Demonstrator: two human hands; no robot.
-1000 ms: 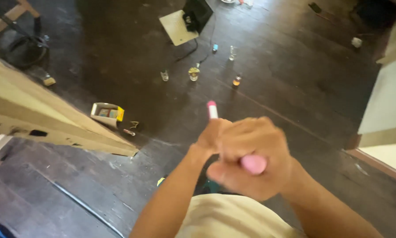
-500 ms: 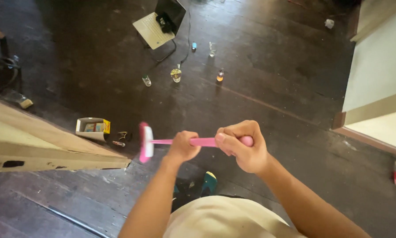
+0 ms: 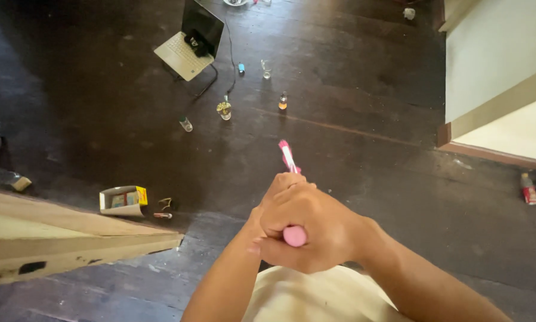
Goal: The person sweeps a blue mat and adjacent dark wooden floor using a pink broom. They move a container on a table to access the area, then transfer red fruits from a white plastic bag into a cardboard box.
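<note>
Both my hands grip a pink stick-like tool with a pink and white head (image 3: 288, 156). The tool points away from me, over the dark wooden floor. My left hand (image 3: 275, 194) holds the handle further forward. My right hand (image 3: 315, 229) wraps the near end, where the rounded pink butt shows. Below my arms I see my pale shorts (image 3: 306, 298).
Several small bottles and glasses (image 3: 224, 110) stand on the floor ahead, near an open laptop (image 3: 187, 45). A small open box (image 3: 121, 200) lies at the left beside a wooden plank edge (image 3: 77, 238). A pale wall and doorway (image 3: 500, 77) are at the right, with a red bottle (image 3: 528, 189) below.
The tool swung from pointing left, across my body, to pointing straight ahead. My hands came closer together and the view shifted to the right.
</note>
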